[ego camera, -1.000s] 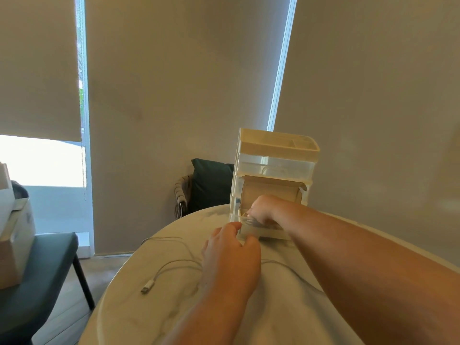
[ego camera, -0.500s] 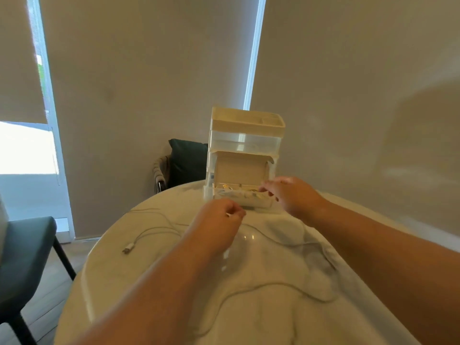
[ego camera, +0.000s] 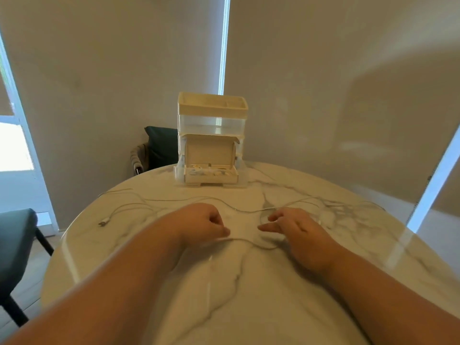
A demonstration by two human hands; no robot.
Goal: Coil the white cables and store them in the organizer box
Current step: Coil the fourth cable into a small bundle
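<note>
The cream organizer box (ego camera: 212, 113) stands at the far side of the marble table (ego camera: 249, 307). Its bottom drawer (ego camera: 211, 177) is pulled out and holds coiled white cables. My left hand (ego camera: 201, 224) has its fingers curled and pinches a loose white cable (ego camera: 249, 241) that runs right along the tabletop. My right hand (ego camera: 296, 229) hovers just right of it with its fingers spread and relaxed, holding nothing. A second white cable (ego camera: 124, 209) lies loose at the left, and its connector points at the table edge. More cable trails off to the right (ego camera: 331, 202).
A dark chair (ego camera: 15, 235) stands by the table's left edge. Another chair with a dark cushion (ego camera: 159, 145) sits behind the table, left of the organizer. Blinds and window strips fill the background.
Both hands have drawn back from the open drawer to the middle of the table. The left hand brought a cable with it. The view has tilted down.
</note>
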